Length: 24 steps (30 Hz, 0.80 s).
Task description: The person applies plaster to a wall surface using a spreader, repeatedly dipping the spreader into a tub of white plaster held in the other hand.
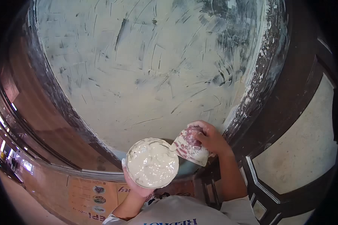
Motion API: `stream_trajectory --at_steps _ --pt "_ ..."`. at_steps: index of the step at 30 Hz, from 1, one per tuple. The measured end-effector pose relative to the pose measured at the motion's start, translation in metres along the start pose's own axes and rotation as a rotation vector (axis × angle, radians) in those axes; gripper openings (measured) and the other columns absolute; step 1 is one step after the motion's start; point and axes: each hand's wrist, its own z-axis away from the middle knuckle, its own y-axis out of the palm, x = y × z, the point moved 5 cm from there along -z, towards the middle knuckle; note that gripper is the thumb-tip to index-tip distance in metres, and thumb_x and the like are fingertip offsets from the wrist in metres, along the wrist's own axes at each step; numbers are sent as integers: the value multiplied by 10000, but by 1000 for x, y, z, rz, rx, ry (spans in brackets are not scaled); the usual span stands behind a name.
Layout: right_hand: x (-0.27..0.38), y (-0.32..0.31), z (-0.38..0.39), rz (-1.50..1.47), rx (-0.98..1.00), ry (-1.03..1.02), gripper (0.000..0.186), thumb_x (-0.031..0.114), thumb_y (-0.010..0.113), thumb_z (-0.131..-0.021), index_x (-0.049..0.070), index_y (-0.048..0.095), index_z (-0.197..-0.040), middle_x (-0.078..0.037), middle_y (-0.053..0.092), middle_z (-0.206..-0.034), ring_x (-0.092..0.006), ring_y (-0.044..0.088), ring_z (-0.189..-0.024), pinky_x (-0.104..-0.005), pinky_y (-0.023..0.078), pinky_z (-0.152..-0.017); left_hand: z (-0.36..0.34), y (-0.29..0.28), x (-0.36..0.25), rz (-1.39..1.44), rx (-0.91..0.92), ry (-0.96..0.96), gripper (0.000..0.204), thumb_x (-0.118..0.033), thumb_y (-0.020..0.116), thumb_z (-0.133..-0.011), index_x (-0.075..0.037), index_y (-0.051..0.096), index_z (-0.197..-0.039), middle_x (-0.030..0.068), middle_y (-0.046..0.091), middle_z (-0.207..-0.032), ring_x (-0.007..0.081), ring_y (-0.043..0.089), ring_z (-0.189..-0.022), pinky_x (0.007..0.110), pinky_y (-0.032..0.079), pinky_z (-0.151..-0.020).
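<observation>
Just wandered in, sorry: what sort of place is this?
Probably a building under renovation: a large panel streaked pale, a tub of creamy paste in the left hand, and a scraper in the right hand.

Pale floor (28,202) at lower left, with a printed orange-brown sheet (78,193) on it

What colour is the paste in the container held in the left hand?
The paste is a glossy, creamy off-white, seen best in the head view.
</observation>
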Motion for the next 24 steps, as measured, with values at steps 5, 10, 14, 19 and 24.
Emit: stream_trajectory --at_steps 5,10,14,19,24 --pt "24 -8 15 122 -271 -209 318 204 596 -976 -10 589 -1210 -86 683 -960 -134 623 -847 -296 513 -741 0 -4 -3 51 23 29 772 -686 307 -948 -190 324 -1540 131 299 -1594 404 332 -1426 604 271 -1156" --pt "24 9 34 374 -325 -322 218 124 595 -964 23 621 -1156 -169 672 -1005 -308 654 -872 -364 513 -790 -4 0 -4 35 21 44 766 -675 327 -947 -191 322 -1541 133 311 -1587 399 331 -1428 606 266 -1157" --pt "24 36 42 411 -313 -675 192 41 654 -872 59 649 -1063 -129 676 -996 -328 646 -862 -408 525 -788 -6 7 5 258 33 -4 746 -652 335 -948 -184 350 -1529 132 325 -1582 384 341 -1428 597 270 -1159" --pt "20 36 47 725 -301 -689 295 -10 672 -767 99 667 -1042 -89 683 -985 -308 641 -900 -424 534 -788 -11 8 4 18 -13 21 738 -639 343 -944 -178 375 -1520 117 341 -1580 386 343 -1430 597 265 -1162" --pt "26 36 51 722 -409 -702 344 10 693 -742 132 680 -1065 -46 689 -966 -284 642 -900 -408 534 -769 -8 1 1 31 -28 37 747 -650 344 -939 -190 366 -1526 116 314 -1595 390 319 -1443 608 246 -1164"
